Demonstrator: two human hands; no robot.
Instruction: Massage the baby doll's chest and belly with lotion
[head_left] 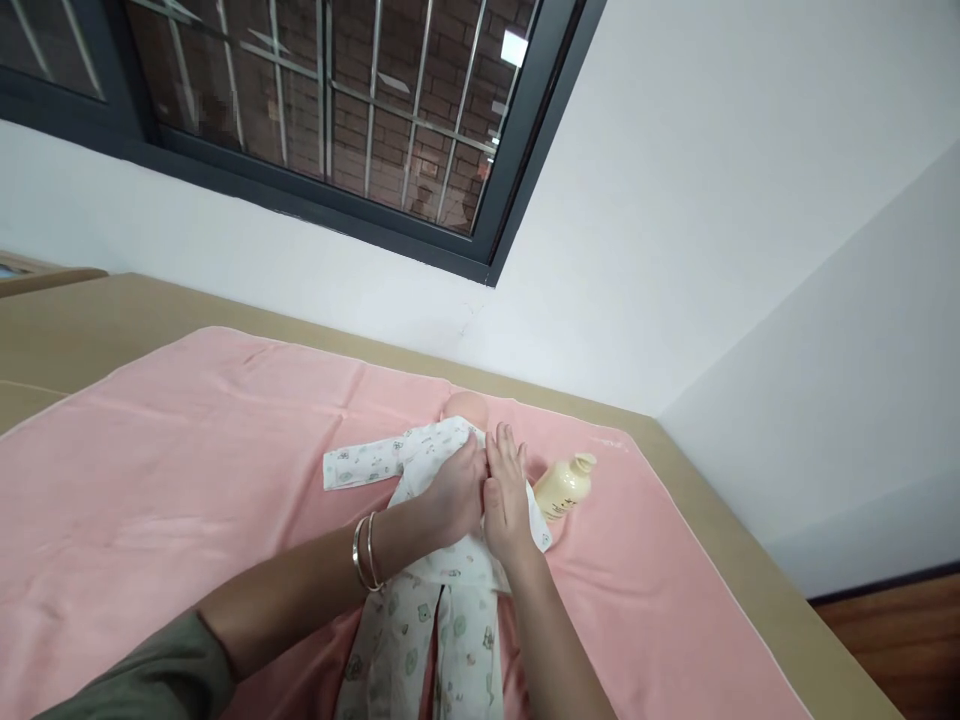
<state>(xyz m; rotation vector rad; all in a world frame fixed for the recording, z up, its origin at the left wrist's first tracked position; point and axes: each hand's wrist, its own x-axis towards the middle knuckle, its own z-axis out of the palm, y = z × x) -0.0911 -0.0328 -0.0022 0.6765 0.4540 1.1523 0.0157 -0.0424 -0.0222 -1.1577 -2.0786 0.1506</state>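
I had both hands on the doll (450, 520), which lay face-up on the pink towel (187, 470) with its long axis running from the head (465, 408) at the far end toward me, legs nearest the camera. My left hand (454, 495) sat on the chest, fingers curled down into the printed romper (442, 620), apparently pinching the front edge; I couldn't tell how tight the hold was. My right hand (506, 495) lay flat just beside it, fingers (504, 450) straight and spread, pointing at the head, holding nothing, only pressing cloth. The two hands touched along the body's midline. One empty sleeve (360, 462) stuck out leftward. A cream pump bottle (564, 487) lay tipped just right of my right hand, near but apart. Both hands were equally near the chest opening.
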